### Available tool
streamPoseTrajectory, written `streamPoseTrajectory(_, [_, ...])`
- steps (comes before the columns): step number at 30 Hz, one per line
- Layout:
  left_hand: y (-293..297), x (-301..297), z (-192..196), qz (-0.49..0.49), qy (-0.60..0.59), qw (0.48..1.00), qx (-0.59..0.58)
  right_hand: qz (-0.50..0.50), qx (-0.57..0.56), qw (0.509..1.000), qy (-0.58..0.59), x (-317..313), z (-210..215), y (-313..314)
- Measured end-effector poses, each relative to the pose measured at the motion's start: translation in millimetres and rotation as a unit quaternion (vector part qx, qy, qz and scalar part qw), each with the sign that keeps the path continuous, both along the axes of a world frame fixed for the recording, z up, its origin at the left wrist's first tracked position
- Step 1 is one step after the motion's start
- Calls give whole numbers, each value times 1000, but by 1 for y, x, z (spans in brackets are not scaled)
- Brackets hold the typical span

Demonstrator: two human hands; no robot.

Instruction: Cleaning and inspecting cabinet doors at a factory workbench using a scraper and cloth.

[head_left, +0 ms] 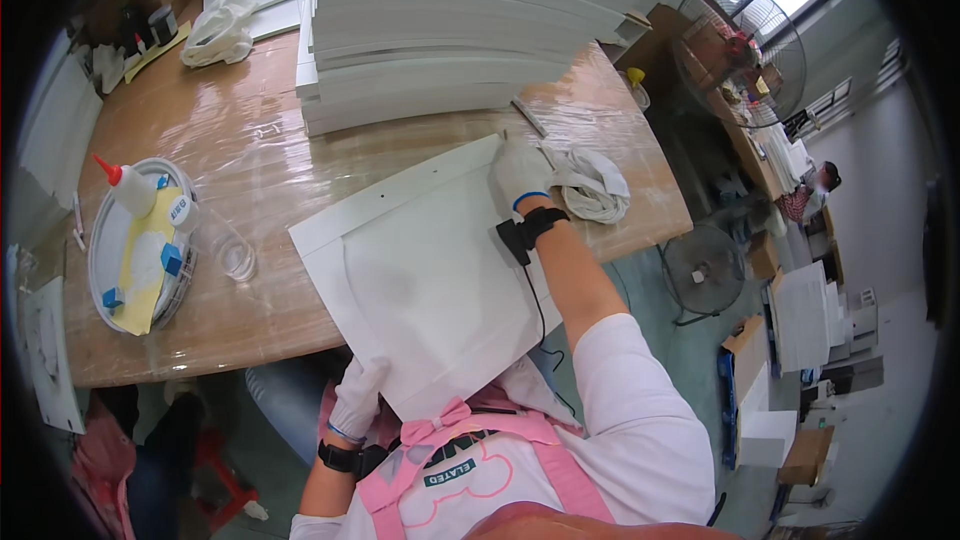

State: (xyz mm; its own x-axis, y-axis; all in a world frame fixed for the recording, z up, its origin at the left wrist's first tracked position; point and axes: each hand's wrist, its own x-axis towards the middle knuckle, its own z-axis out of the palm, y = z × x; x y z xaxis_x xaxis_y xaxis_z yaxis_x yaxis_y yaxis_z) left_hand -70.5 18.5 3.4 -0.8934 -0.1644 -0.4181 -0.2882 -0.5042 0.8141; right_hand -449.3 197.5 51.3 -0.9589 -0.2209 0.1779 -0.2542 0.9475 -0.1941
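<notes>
A white flat panel (430, 260) with a bordered face lies tilted across the table's front edge, its near end over my lap. My left hand (360, 395), in a white glove, is closed at the panel's near left edge; some fingertips are hidden. At the far right corner my right hand (521, 172), also gloved, grips the panel's edge, its fingers partly hidden by the hand itself. A crumpled white cloth (592, 186) lies just right of that hand. Beyond it a thin grey bar (529, 117) rests on the table.
A tall stack of white panels (430, 35) stands at the back of the film-covered table (240, 120). On the left, a round tray (100, 250) holds a red-tipped bottle (133, 190) and blue pieces, beside a clear bottle (225, 245). Fans (703, 275) stand at the right.
</notes>
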Motion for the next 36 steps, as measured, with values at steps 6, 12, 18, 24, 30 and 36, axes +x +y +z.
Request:
streamPoseTrajectory(6, [-4,4,4,13,-12,1000,-9,229,-135,960,-90,55,26,-92])
streamPoseTrajectory(12, [-2,11,1,-21,12,991,-133,323,-210,919,-86,51,26,-138])
streamPoseTrajectory(18, [5,22,-23,27,-40,997,55,74,79,986,126,0,62,-12])
streamPoseTrajectory(24, [13,25,3,-65,-21,998,10,-40,229,972,-26,-32,43,159])
streamPoseTrajectory(30, [24,27,-4,-15,-17,998,60,-135,35,990,1,-41,-4,219])
streamPoseTrajectory(36, [24,44,-17,-25,-32,994,99,166,-264,944,-107,13,96,108])
